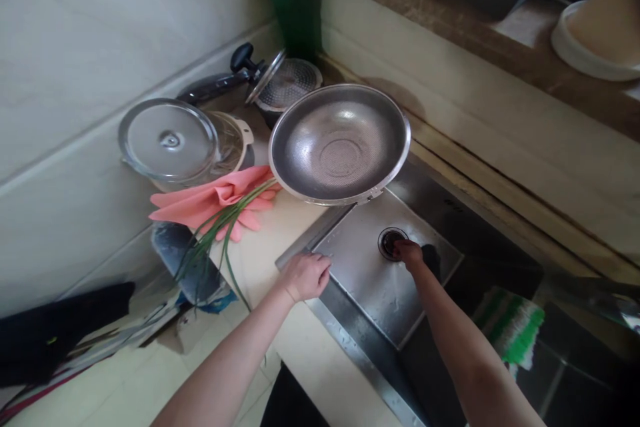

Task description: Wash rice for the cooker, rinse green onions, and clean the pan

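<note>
Right hand at the sink drain, left hand braced on the rim.

The drain point(391, 242) sits in the middle of the steel sink point(360, 280); the right hand point(409, 253) has its fingers bunched together on it, whether pinching anything I cannot tell. The left hand point(305, 275) rests loosely curled on the sink's left edge. A steel wok point(340, 143) stands just beyond, with pink gloves point(215, 203) and green onions point(220, 233) on the surface point(280, 240) to the left.

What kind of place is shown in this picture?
Most likely a home kitchen. The right hand reaches to the drain of a steel sink, the left hand rests on its edge, and a wok and glass-lidded pot stand on the counter.
</note>
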The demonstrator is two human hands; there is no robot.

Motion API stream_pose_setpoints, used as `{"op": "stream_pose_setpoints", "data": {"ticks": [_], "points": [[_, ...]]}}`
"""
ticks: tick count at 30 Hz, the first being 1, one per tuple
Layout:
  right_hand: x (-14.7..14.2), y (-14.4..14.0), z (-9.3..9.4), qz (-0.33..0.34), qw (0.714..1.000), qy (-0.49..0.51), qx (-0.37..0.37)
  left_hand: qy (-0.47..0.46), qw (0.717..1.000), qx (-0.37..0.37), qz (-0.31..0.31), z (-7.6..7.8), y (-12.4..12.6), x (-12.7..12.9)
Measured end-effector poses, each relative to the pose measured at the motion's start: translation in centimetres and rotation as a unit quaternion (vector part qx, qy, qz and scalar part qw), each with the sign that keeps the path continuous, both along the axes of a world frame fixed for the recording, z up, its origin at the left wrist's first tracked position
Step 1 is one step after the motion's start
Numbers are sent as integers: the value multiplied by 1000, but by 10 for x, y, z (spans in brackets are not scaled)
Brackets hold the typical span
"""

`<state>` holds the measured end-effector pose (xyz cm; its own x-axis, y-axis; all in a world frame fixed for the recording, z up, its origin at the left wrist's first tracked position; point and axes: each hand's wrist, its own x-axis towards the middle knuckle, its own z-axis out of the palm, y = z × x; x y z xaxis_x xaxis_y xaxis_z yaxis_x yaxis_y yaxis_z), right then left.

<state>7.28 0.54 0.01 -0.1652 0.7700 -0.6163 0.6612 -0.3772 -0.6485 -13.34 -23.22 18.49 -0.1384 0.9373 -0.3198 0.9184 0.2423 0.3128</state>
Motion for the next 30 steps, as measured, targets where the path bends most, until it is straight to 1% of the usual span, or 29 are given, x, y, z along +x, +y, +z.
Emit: {"op": "stream_pose_setpoints", "data": {"ticks": [3,5,11,17,20,23,30], "points": [[1,-2,6,-23,1000,-2,-13,5,1000,2,2,1,1,0],[2,-4,11,-26,999,1,-18,4,1000,2,2,1,2,1],[6,-4,24,-2,1000,-1,-24,3,1000,-4,8,2,2,1],[7,0,34,14,1000,0,5,13,1000,-8,7,2,2,1],[8,2,40,22,1000,1,8,12,1000,-5,10,1,2,2],[12,4,50,30,1000,1,7,7,1000,-2,16,1,2,2],[20,10,78,44,999,1,-1,-10,1000,-3,29,2,3,2]]}}
